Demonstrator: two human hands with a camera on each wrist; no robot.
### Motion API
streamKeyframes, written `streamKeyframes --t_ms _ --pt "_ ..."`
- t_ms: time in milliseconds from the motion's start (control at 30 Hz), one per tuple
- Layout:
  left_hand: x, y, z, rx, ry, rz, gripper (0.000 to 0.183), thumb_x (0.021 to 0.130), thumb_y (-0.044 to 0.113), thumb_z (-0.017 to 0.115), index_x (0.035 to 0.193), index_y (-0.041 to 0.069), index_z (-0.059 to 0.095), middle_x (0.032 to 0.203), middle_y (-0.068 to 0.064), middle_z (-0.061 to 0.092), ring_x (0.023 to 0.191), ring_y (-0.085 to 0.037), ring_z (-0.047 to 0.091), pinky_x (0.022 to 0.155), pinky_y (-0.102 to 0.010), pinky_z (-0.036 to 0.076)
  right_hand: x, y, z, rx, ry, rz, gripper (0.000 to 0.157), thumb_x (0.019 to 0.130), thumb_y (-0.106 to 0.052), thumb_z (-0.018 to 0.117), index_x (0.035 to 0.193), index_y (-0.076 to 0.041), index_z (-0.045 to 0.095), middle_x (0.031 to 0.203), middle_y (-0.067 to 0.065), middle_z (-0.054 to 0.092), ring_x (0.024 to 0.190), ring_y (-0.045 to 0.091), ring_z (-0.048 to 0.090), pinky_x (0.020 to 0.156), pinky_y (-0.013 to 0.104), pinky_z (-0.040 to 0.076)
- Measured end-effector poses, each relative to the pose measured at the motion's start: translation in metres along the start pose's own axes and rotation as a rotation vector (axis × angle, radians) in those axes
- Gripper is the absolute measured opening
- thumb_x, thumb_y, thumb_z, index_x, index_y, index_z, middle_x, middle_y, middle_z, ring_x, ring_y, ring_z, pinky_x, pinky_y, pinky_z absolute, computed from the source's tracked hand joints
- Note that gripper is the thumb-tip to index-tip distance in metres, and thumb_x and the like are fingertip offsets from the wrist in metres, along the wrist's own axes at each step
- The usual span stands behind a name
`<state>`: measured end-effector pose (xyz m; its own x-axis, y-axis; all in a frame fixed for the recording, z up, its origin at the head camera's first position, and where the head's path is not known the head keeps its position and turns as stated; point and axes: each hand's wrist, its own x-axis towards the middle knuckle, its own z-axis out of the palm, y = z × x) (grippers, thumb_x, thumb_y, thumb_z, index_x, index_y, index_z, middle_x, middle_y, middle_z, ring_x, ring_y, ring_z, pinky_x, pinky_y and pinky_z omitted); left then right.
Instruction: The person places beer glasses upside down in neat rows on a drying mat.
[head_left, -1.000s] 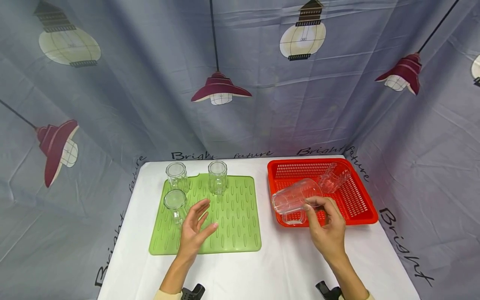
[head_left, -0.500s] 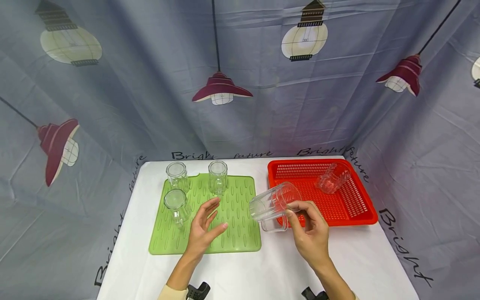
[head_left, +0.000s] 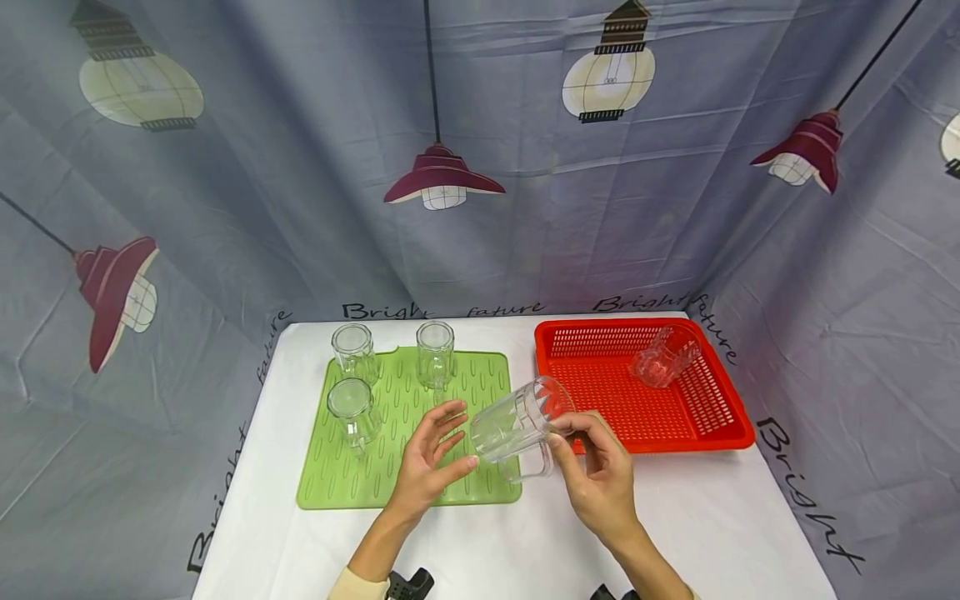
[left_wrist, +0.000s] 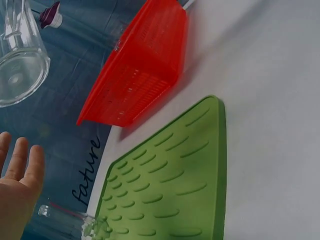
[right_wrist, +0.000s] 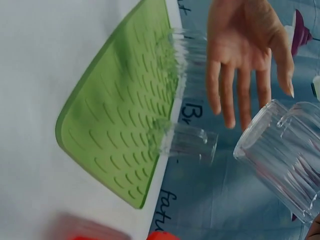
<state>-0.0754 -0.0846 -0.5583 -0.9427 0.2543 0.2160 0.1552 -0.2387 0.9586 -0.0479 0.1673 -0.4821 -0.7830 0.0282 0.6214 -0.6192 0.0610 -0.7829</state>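
A clear glass mug point(head_left: 506, 425) is held tilted in the air by my right hand point(head_left: 600, 475), which pinches it near its open end. The mug's handle hangs below, and its base points left. Beside that base, my left hand point(head_left: 427, 471) has its fingers extended and thumb apart; a gap shows between hand and glass in the right wrist view. Below lies a green ridged mat point(head_left: 465, 492). On its left and back parts stand three more glass mugs, one at the back left point(head_left: 352, 350), one at the back middle point(head_left: 435, 354) and a nearer one point(head_left: 352, 408).
A red plastic basket point(head_left: 697, 444) stands to the right of the mat, with another glass mug point(head_left: 663, 358) lying in its back right part. The white table point(head_left: 495, 554) backs onto a grey curtain point(head_left: 487, 258) with printed lamps.
My right hand has carried the glass mug leftward from over the red basket to the mat's right side. My left hand has moved right toward the mug's base.
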Motion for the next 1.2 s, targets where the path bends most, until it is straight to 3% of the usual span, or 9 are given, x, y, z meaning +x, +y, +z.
streamKeyframes --t_ms 233,500,667,767,967,1200 --pt "0.002 -0.001 0.008 -0.026 -0.031 -0.053 0.077 0.091 0.002 0.080 0.160 0.007 0.045 0.164 -0.023 0.046 0.140 -0.024 0.060 0.114 -0.026 0.055 -0.006 0.001 0.008 0.022 -0.022 0.006 0.032 0.085 0.031 0.066 0.111 0.012 0.066 0.108 0.011 0.067 0.103 0.012 0.066 0.096 0.016 0.059" --pt "-0.001 -0.001 0.010 -0.115 -0.083 -0.110 0.077 0.093 -0.001 0.078 0.161 0.006 0.043 0.161 -0.027 0.046 0.137 -0.039 0.062 0.105 -0.028 0.063 -0.005 0.002 0.013 0.051 -0.022 -0.011 0.032 0.085 0.032 0.065 0.112 0.014 0.066 0.105 0.012 0.066 0.100 0.013 0.064 0.093 0.017 0.058" --pt "-0.001 -0.002 0.010 -0.184 -0.084 -0.164 0.081 0.091 -0.003 0.079 0.162 0.007 0.041 0.161 -0.032 0.041 0.133 -0.029 0.067 0.101 -0.029 0.064 -0.004 0.003 0.012 0.063 -0.019 -0.015 0.032 0.085 0.032 0.065 0.112 0.015 0.065 0.106 0.010 0.067 0.101 0.013 0.066 0.095 0.018 0.059" --pt "-0.001 0.000 0.011 -0.184 -0.076 -0.176 0.080 0.091 -0.002 0.079 0.161 0.008 0.042 0.160 -0.027 0.043 0.133 -0.025 0.067 0.103 -0.031 0.064 -0.004 0.002 0.011 0.071 -0.024 -0.014 0.031 0.085 0.032 0.064 0.112 0.015 0.064 0.108 0.011 0.067 0.103 0.012 0.067 0.095 0.018 0.060" --pt "0.000 0.004 0.011 -0.190 -0.057 -0.165 0.078 0.092 0.000 0.079 0.160 0.007 0.042 0.157 -0.011 0.049 0.135 -0.030 0.065 0.102 -0.034 0.065 -0.003 0.004 0.008 0.054 -0.023 0.013 0.030 0.087 0.030 0.064 0.113 0.014 0.064 0.109 0.008 0.066 0.104 0.012 0.067 0.097 0.017 0.059" --pt "0.000 0.007 0.012 -0.247 -0.038 -0.137 0.077 0.093 -0.004 0.075 0.160 0.004 0.040 0.151 -0.002 0.050 0.136 -0.022 0.064 0.101 -0.032 0.065 -0.002 0.007 0.003 0.041 0.014 0.133 0.023 0.092 0.025 0.063 0.112 0.013 0.062 0.108 0.013 0.065 0.104 0.009 0.067 0.095 0.016 0.059"
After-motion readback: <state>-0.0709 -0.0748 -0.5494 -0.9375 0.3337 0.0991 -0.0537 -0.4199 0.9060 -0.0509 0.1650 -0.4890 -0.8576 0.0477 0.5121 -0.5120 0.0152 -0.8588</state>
